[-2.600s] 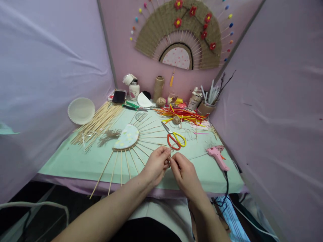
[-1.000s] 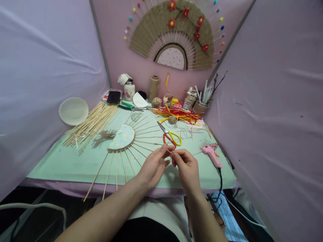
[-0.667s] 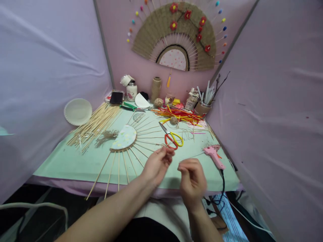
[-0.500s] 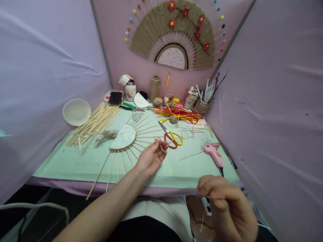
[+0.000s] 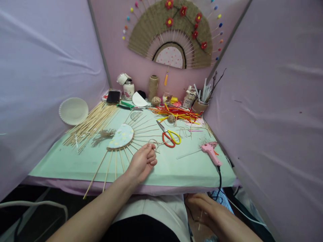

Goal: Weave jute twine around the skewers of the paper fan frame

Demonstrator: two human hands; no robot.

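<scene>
My left hand (image 5: 143, 162) is closed over the table, its fingertips pinched on a thin strand of twine (image 5: 157, 144) that runs toward the scissors (image 5: 168, 135). Left of it lies a half-round patterned piece (image 5: 122, 136) with thin sticks fanning out from its curved edge. My right hand (image 5: 199, 205) is low, below the table's front edge at the right; its fingers are partly hidden, and what they hold, if anything, does not show.
On the green table (image 5: 161, 178) lie a pink glue gun (image 5: 211, 153), a pile of sticks (image 5: 94, 122), red and yellow strips (image 5: 179, 112) and green-handled pliers (image 5: 126, 106). A large decorated fan (image 5: 143, 33) hangs at the back.
My left hand has closed and moved a little left and down. My right hand has dropped from in front of the table's edge to below it. The view has shifted slightly.
</scene>
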